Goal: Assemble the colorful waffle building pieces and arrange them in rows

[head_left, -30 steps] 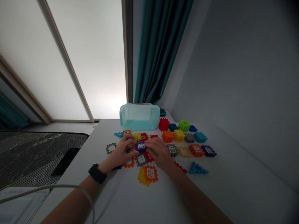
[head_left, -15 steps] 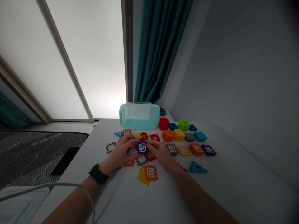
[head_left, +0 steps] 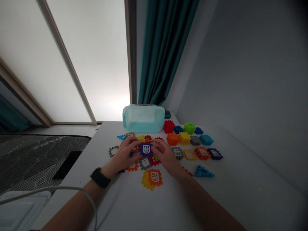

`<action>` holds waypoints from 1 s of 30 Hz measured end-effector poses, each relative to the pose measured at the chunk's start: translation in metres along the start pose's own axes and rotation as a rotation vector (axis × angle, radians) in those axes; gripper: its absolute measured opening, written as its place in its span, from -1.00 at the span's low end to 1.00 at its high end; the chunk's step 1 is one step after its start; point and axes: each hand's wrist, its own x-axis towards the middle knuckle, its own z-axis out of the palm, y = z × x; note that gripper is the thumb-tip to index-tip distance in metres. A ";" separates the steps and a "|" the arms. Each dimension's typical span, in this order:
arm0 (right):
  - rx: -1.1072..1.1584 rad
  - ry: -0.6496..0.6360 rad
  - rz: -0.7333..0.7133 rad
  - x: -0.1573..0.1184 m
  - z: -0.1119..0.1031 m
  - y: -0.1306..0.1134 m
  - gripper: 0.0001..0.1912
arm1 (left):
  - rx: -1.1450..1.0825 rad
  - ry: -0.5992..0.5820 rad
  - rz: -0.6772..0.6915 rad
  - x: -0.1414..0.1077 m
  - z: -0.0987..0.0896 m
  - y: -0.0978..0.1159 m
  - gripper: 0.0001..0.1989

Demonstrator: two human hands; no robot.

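In the head view a purple toothed building tile with a white window grid is held at its right edge by the fingers of my right hand. My left hand, with a dark watch on the wrist, is open beside the tile's left side, thumb and fingers spread apart. Beneath and around the hands lie more interlocking tiles: a grey tile, a red tile and an orange tile. Closer to me an orange window tile overlaps a yellow tile.
A translucent turquoise bin stands at the back of the white table. Stacks of sorted tiles, such as an orange stack, sit to the right, with blue triangular pieces nearer me. A white cable arcs across the lower left.
The left thumb and fingers have drawn slightly away from the purple tile. My right fingers have curled a little more at its right edge, and the tile has barely moved.
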 end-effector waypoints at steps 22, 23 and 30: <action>-0.561 0.040 -0.494 -0.007 -0.007 -0.001 -0.72 | -0.028 0.081 0.021 0.000 -0.004 0.004 -0.70; -0.622 0.040 -0.568 -0.008 -0.007 -0.003 -0.70 | -0.057 0.085 0.004 0.001 -0.006 0.005 -0.71; -0.696 0.028 -0.665 -0.008 -0.007 -0.007 -0.83 | -0.246 -0.065 -0.102 0.007 -0.006 0.010 -0.82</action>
